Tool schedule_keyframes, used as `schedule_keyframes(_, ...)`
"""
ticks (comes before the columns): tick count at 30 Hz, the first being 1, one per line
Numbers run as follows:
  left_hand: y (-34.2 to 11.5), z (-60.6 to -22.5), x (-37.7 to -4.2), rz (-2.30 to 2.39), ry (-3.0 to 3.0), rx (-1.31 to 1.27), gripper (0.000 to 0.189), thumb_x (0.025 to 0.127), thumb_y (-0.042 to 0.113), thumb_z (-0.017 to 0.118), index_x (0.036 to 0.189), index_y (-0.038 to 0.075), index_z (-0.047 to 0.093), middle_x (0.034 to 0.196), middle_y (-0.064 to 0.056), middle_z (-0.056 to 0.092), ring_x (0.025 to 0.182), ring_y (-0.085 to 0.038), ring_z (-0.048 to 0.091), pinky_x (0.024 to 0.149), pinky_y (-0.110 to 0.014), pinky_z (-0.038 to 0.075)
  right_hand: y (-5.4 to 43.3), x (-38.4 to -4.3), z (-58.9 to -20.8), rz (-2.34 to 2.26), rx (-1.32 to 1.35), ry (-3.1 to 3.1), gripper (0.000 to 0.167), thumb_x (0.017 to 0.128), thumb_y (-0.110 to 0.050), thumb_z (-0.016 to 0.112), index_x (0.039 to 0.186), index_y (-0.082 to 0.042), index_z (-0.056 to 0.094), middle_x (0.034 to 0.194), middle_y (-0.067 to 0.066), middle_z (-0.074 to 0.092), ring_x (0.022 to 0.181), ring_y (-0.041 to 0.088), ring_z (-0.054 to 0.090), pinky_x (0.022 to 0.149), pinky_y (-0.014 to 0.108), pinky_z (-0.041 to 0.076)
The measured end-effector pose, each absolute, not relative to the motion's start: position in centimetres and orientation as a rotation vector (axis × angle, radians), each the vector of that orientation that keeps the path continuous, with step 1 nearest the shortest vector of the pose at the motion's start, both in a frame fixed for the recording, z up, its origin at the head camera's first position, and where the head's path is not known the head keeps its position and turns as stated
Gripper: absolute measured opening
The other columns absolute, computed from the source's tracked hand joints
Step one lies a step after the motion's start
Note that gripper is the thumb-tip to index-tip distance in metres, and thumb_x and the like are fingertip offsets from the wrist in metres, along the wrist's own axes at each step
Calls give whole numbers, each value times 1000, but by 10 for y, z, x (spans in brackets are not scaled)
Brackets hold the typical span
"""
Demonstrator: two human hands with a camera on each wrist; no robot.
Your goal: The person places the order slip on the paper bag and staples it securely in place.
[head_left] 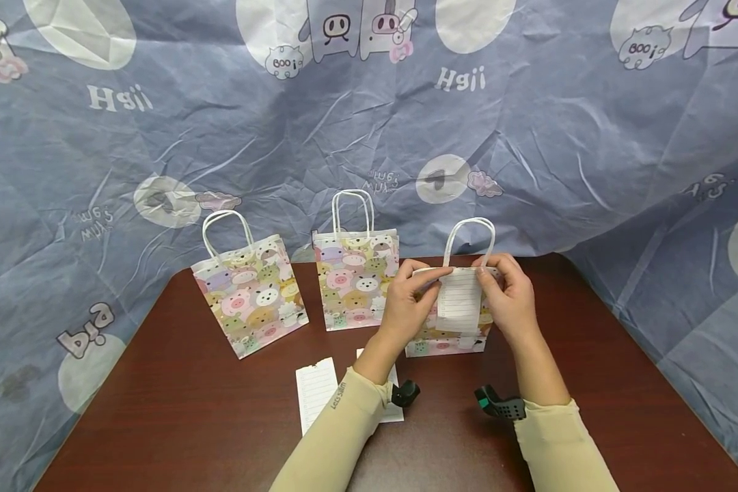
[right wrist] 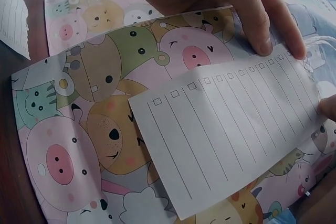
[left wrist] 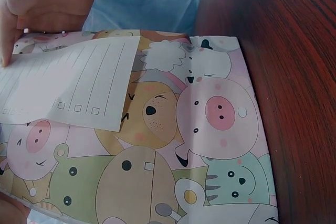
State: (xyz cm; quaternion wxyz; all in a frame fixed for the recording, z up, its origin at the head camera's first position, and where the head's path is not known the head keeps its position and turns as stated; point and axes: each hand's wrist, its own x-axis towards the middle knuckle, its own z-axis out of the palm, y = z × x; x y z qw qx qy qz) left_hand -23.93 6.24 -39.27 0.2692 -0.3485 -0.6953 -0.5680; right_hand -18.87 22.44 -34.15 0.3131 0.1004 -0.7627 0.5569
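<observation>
A white checklist sheet [head_left: 459, 307], lined with small checkboxes along one side, lies against the front of the right-hand paper gift bag [head_left: 445, 346]. My left hand [head_left: 406, 301] pinches the sheet at its top left, close to the bag's rim. At the top right my right hand [head_left: 510, 294] grips sheet and bag rim, thumb in front. In the right wrist view, left fingertips [right wrist: 265, 45] touch the sheet's checkbox side. The lower part of the sheet [left wrist: 100, 82] hangs loose over the printed animals in the left wrist view. Fingers behind the rim are hidden.
Two matching gift bags with white handles stand left: a tilted one [head_left: 252, 294] and a middle one [head_left: 357, 280]. Two more checklist sheets lie on the brown table [head_left: 190, 424]: one [head_left: 316, 393] beside the left forearm, another [head_left: 393, 413] partly under it. A blue-grey printed cloth [head_left: 369, 123] hangs behind.
</observation>
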Motion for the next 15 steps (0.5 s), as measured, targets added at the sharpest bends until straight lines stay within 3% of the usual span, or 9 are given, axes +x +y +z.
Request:
schedule_keyframes(5, 62, -392, -239, -1536, -1860, -957, 25, 94, 0, 64, 113, 10, 76, 102, -8, 58, 84, -16, 55, 64, -16, 45, 231, -196, -351, 1479, 237, -2021, 11, 95, 5, 58, 100, 11, 65, 96, -9, 61, 84, 2, 51, 69, 13, 41)
schedule_keyframes(9, 62, -393, -239, -1534, -1866, -962, 25, 95, 0, 64, 114, 10, 76, 102, -9, 58, 81, -16, 53, 63, -16, 44, 240, -205, -363, 1541, 218, -1969, 16, 97, 2, 57, 109, 5, 66, 103, -4, 65, 86, 2, 53, 72, 14, 43)
schedule_keyframes(15, 61, -393, -241, -1565, -1884, -967, 26, 96, 0, 62, 117, 10, 75, 106, -9, 57, 77, -13, 50, 61, -16, 41, 253, -210, -361, 1741, 255, -1681, 27, 102, -6, 54, 120, 13, 60, 108, -5, 69, 105, 13, 59, 92, 20, 43)
